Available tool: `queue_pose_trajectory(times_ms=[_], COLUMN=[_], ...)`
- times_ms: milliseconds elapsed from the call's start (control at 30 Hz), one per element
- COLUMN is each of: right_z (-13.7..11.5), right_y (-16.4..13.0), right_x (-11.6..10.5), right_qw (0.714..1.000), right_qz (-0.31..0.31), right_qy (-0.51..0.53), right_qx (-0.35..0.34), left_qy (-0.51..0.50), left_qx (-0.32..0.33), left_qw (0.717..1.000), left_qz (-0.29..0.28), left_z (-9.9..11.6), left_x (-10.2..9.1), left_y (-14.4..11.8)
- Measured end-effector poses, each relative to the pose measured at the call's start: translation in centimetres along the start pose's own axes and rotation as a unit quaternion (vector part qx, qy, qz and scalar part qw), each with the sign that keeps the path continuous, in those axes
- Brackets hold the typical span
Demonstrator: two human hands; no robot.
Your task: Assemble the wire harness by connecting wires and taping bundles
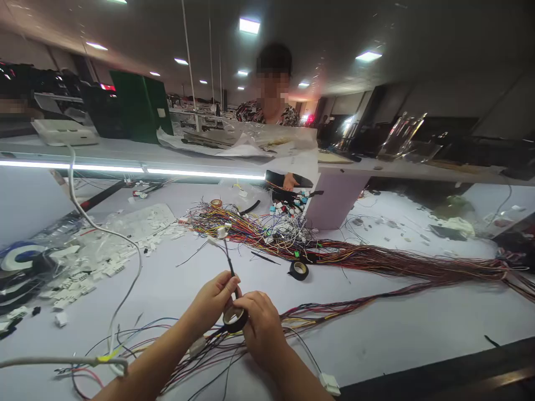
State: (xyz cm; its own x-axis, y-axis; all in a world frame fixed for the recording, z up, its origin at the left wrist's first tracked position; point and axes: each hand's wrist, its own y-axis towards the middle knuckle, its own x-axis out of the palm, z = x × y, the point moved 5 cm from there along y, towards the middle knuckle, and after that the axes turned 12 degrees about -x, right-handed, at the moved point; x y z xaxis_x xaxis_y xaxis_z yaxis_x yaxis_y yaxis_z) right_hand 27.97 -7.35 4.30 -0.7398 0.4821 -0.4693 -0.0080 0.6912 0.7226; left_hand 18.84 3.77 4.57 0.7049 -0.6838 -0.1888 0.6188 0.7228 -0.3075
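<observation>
One black-taped cable (229,266) is pinched between the fingers of the left hand (214,296) above the tabletop (397,340), while one roll of black tape (239,327) is gripped by the fingers of the right hand (264,327), just beside the cable. Beyond the hands, one second black roll (293,272) is seen lying near a thick wire bundle (376,259), and one thinner bundle (334,313) is stretched across the nearer side.

Tape roll (239,323) partly hidden by hands (262,322); forearms (165,352) cut by bottom edge.
</observation>
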Motion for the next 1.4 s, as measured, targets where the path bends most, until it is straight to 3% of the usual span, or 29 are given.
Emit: queue_pose_trajectory(times_ms=[133, 233, 333, 400, 567, 633, 700, 767, 833, 900, 967, 1033, 1100, 1133, 1200, 1267, 1333, 1400], right_z=[1.9, 3.1, 3.4, 3.5, 5.4, 6.3, 6.7, 6.3, 5.5, 4.9, 4.7, 4.5, 4.2, 4.0, 3.8, 3.2, 2.3, 1.5], right_y=[-0.9, -1.5, -1.6, -1.8, -3.0, -2.8, -1.8, -0.6, 0.2, 0.2, -0.6, -1.7, -2.8, -3.4, -4.4, -4.8, -4.6, -4.2], right_x=[-0.5, -0.6, -0.7, -0.7, -0.4, -0.1, 0.4, 0.8, 1.1, 1.1, 0.5, -0.4, -1.1, -1.4, -1.9, -2.1, -2.1, -1.9], right_qw=[0.978, 0.948, 0.944, 0.945, 0.912, 0.898, 0.9, 0.918, 0.933, 0.937, 0.94, 0.948, 0.957, 0.959, 0.962, 0.97, 0.986, 0.995], right_qz=[0.043, 0.057, 0.044, 0.035, 0.034, 0.007, -0.051, -0.122, -0.18, -0.194, -0.167, -0.133, -0.116, -0.106, -0.081, -0.063, -0.064, -0.066], right_qy=[0.134, 0.189, 0.19, 0.192, 0.274, 0.297, 0.286, 0.252, 0.215, 0.205, 0.198, 0.177, 0.143, 0.126, 0.093, 0.061, 0.037, 0.015], right_qx=[0.155, 0.251, 0.267, 0.262, 0.302, 0.325, 0.324, 0.282, 0.224, 0.206, 0.224, 0.229, 0.223, 0.229, 0.245, 0.226, 0.15, 0.068], left_qy=[-0.145, -0.187, -0.102, -0.056, 0.006, 0.082, 0.197, 0.319, 0.412, 0.477, 0.514, 0.518, 0.503, 0.495, 0.457, 0.391, 0.33, 0.299], left_qx=[0.041, 0.014, -0.007, 0.013, 0.083, 0.149, 0.267, 0.395, 0.483, 0.524, 0.54, 0.548, 0.544, 0.523, 0.4, 0.229, 0.114, 0.081], left_qw=[0.987, 0.982, 0.993, 0.996, 0.996, 0.985, 0.943, 0.861, 0.771, 0.698, 0.655, 0.644, 0.655, 0.675, 0.771, 0.869, 0.918, 0.931], left_qz=[0.056, 0.029, -0.058, -0.074, -0.014, 0.017, 0.035, 0.014, -0.054, -0.109, -0.125, -0.128, -0.147, -0.163, -0.193, -0.199, -0.19, -0.192], left_z=[-1.6, -2.5, -2.2, -1.9, -3.1, -2.9, -1.3, 1.1, 3.0, 3.9, 3.9, 3.2, 2.3, 1.9, 1.5, 1.1, 0.8, 0.9], left_x=[-0.7, -0.2, 1.0, 1.3, 1.4, 1.5, 2.0, 3.0, 4.0, 4.7, 5.0, 5.3, 5.6, 5.8, 5.6, 4.9, 3.9, 3.2], left_y=[-1.1, -1.5, -1.8, -2.2, -2.7, -3.1, -4.0, -5.2, -6.3, -6.7, -6.6, -6.1, -5.4, -4.9, -3.0, -1.1, 0.2, 0.7])
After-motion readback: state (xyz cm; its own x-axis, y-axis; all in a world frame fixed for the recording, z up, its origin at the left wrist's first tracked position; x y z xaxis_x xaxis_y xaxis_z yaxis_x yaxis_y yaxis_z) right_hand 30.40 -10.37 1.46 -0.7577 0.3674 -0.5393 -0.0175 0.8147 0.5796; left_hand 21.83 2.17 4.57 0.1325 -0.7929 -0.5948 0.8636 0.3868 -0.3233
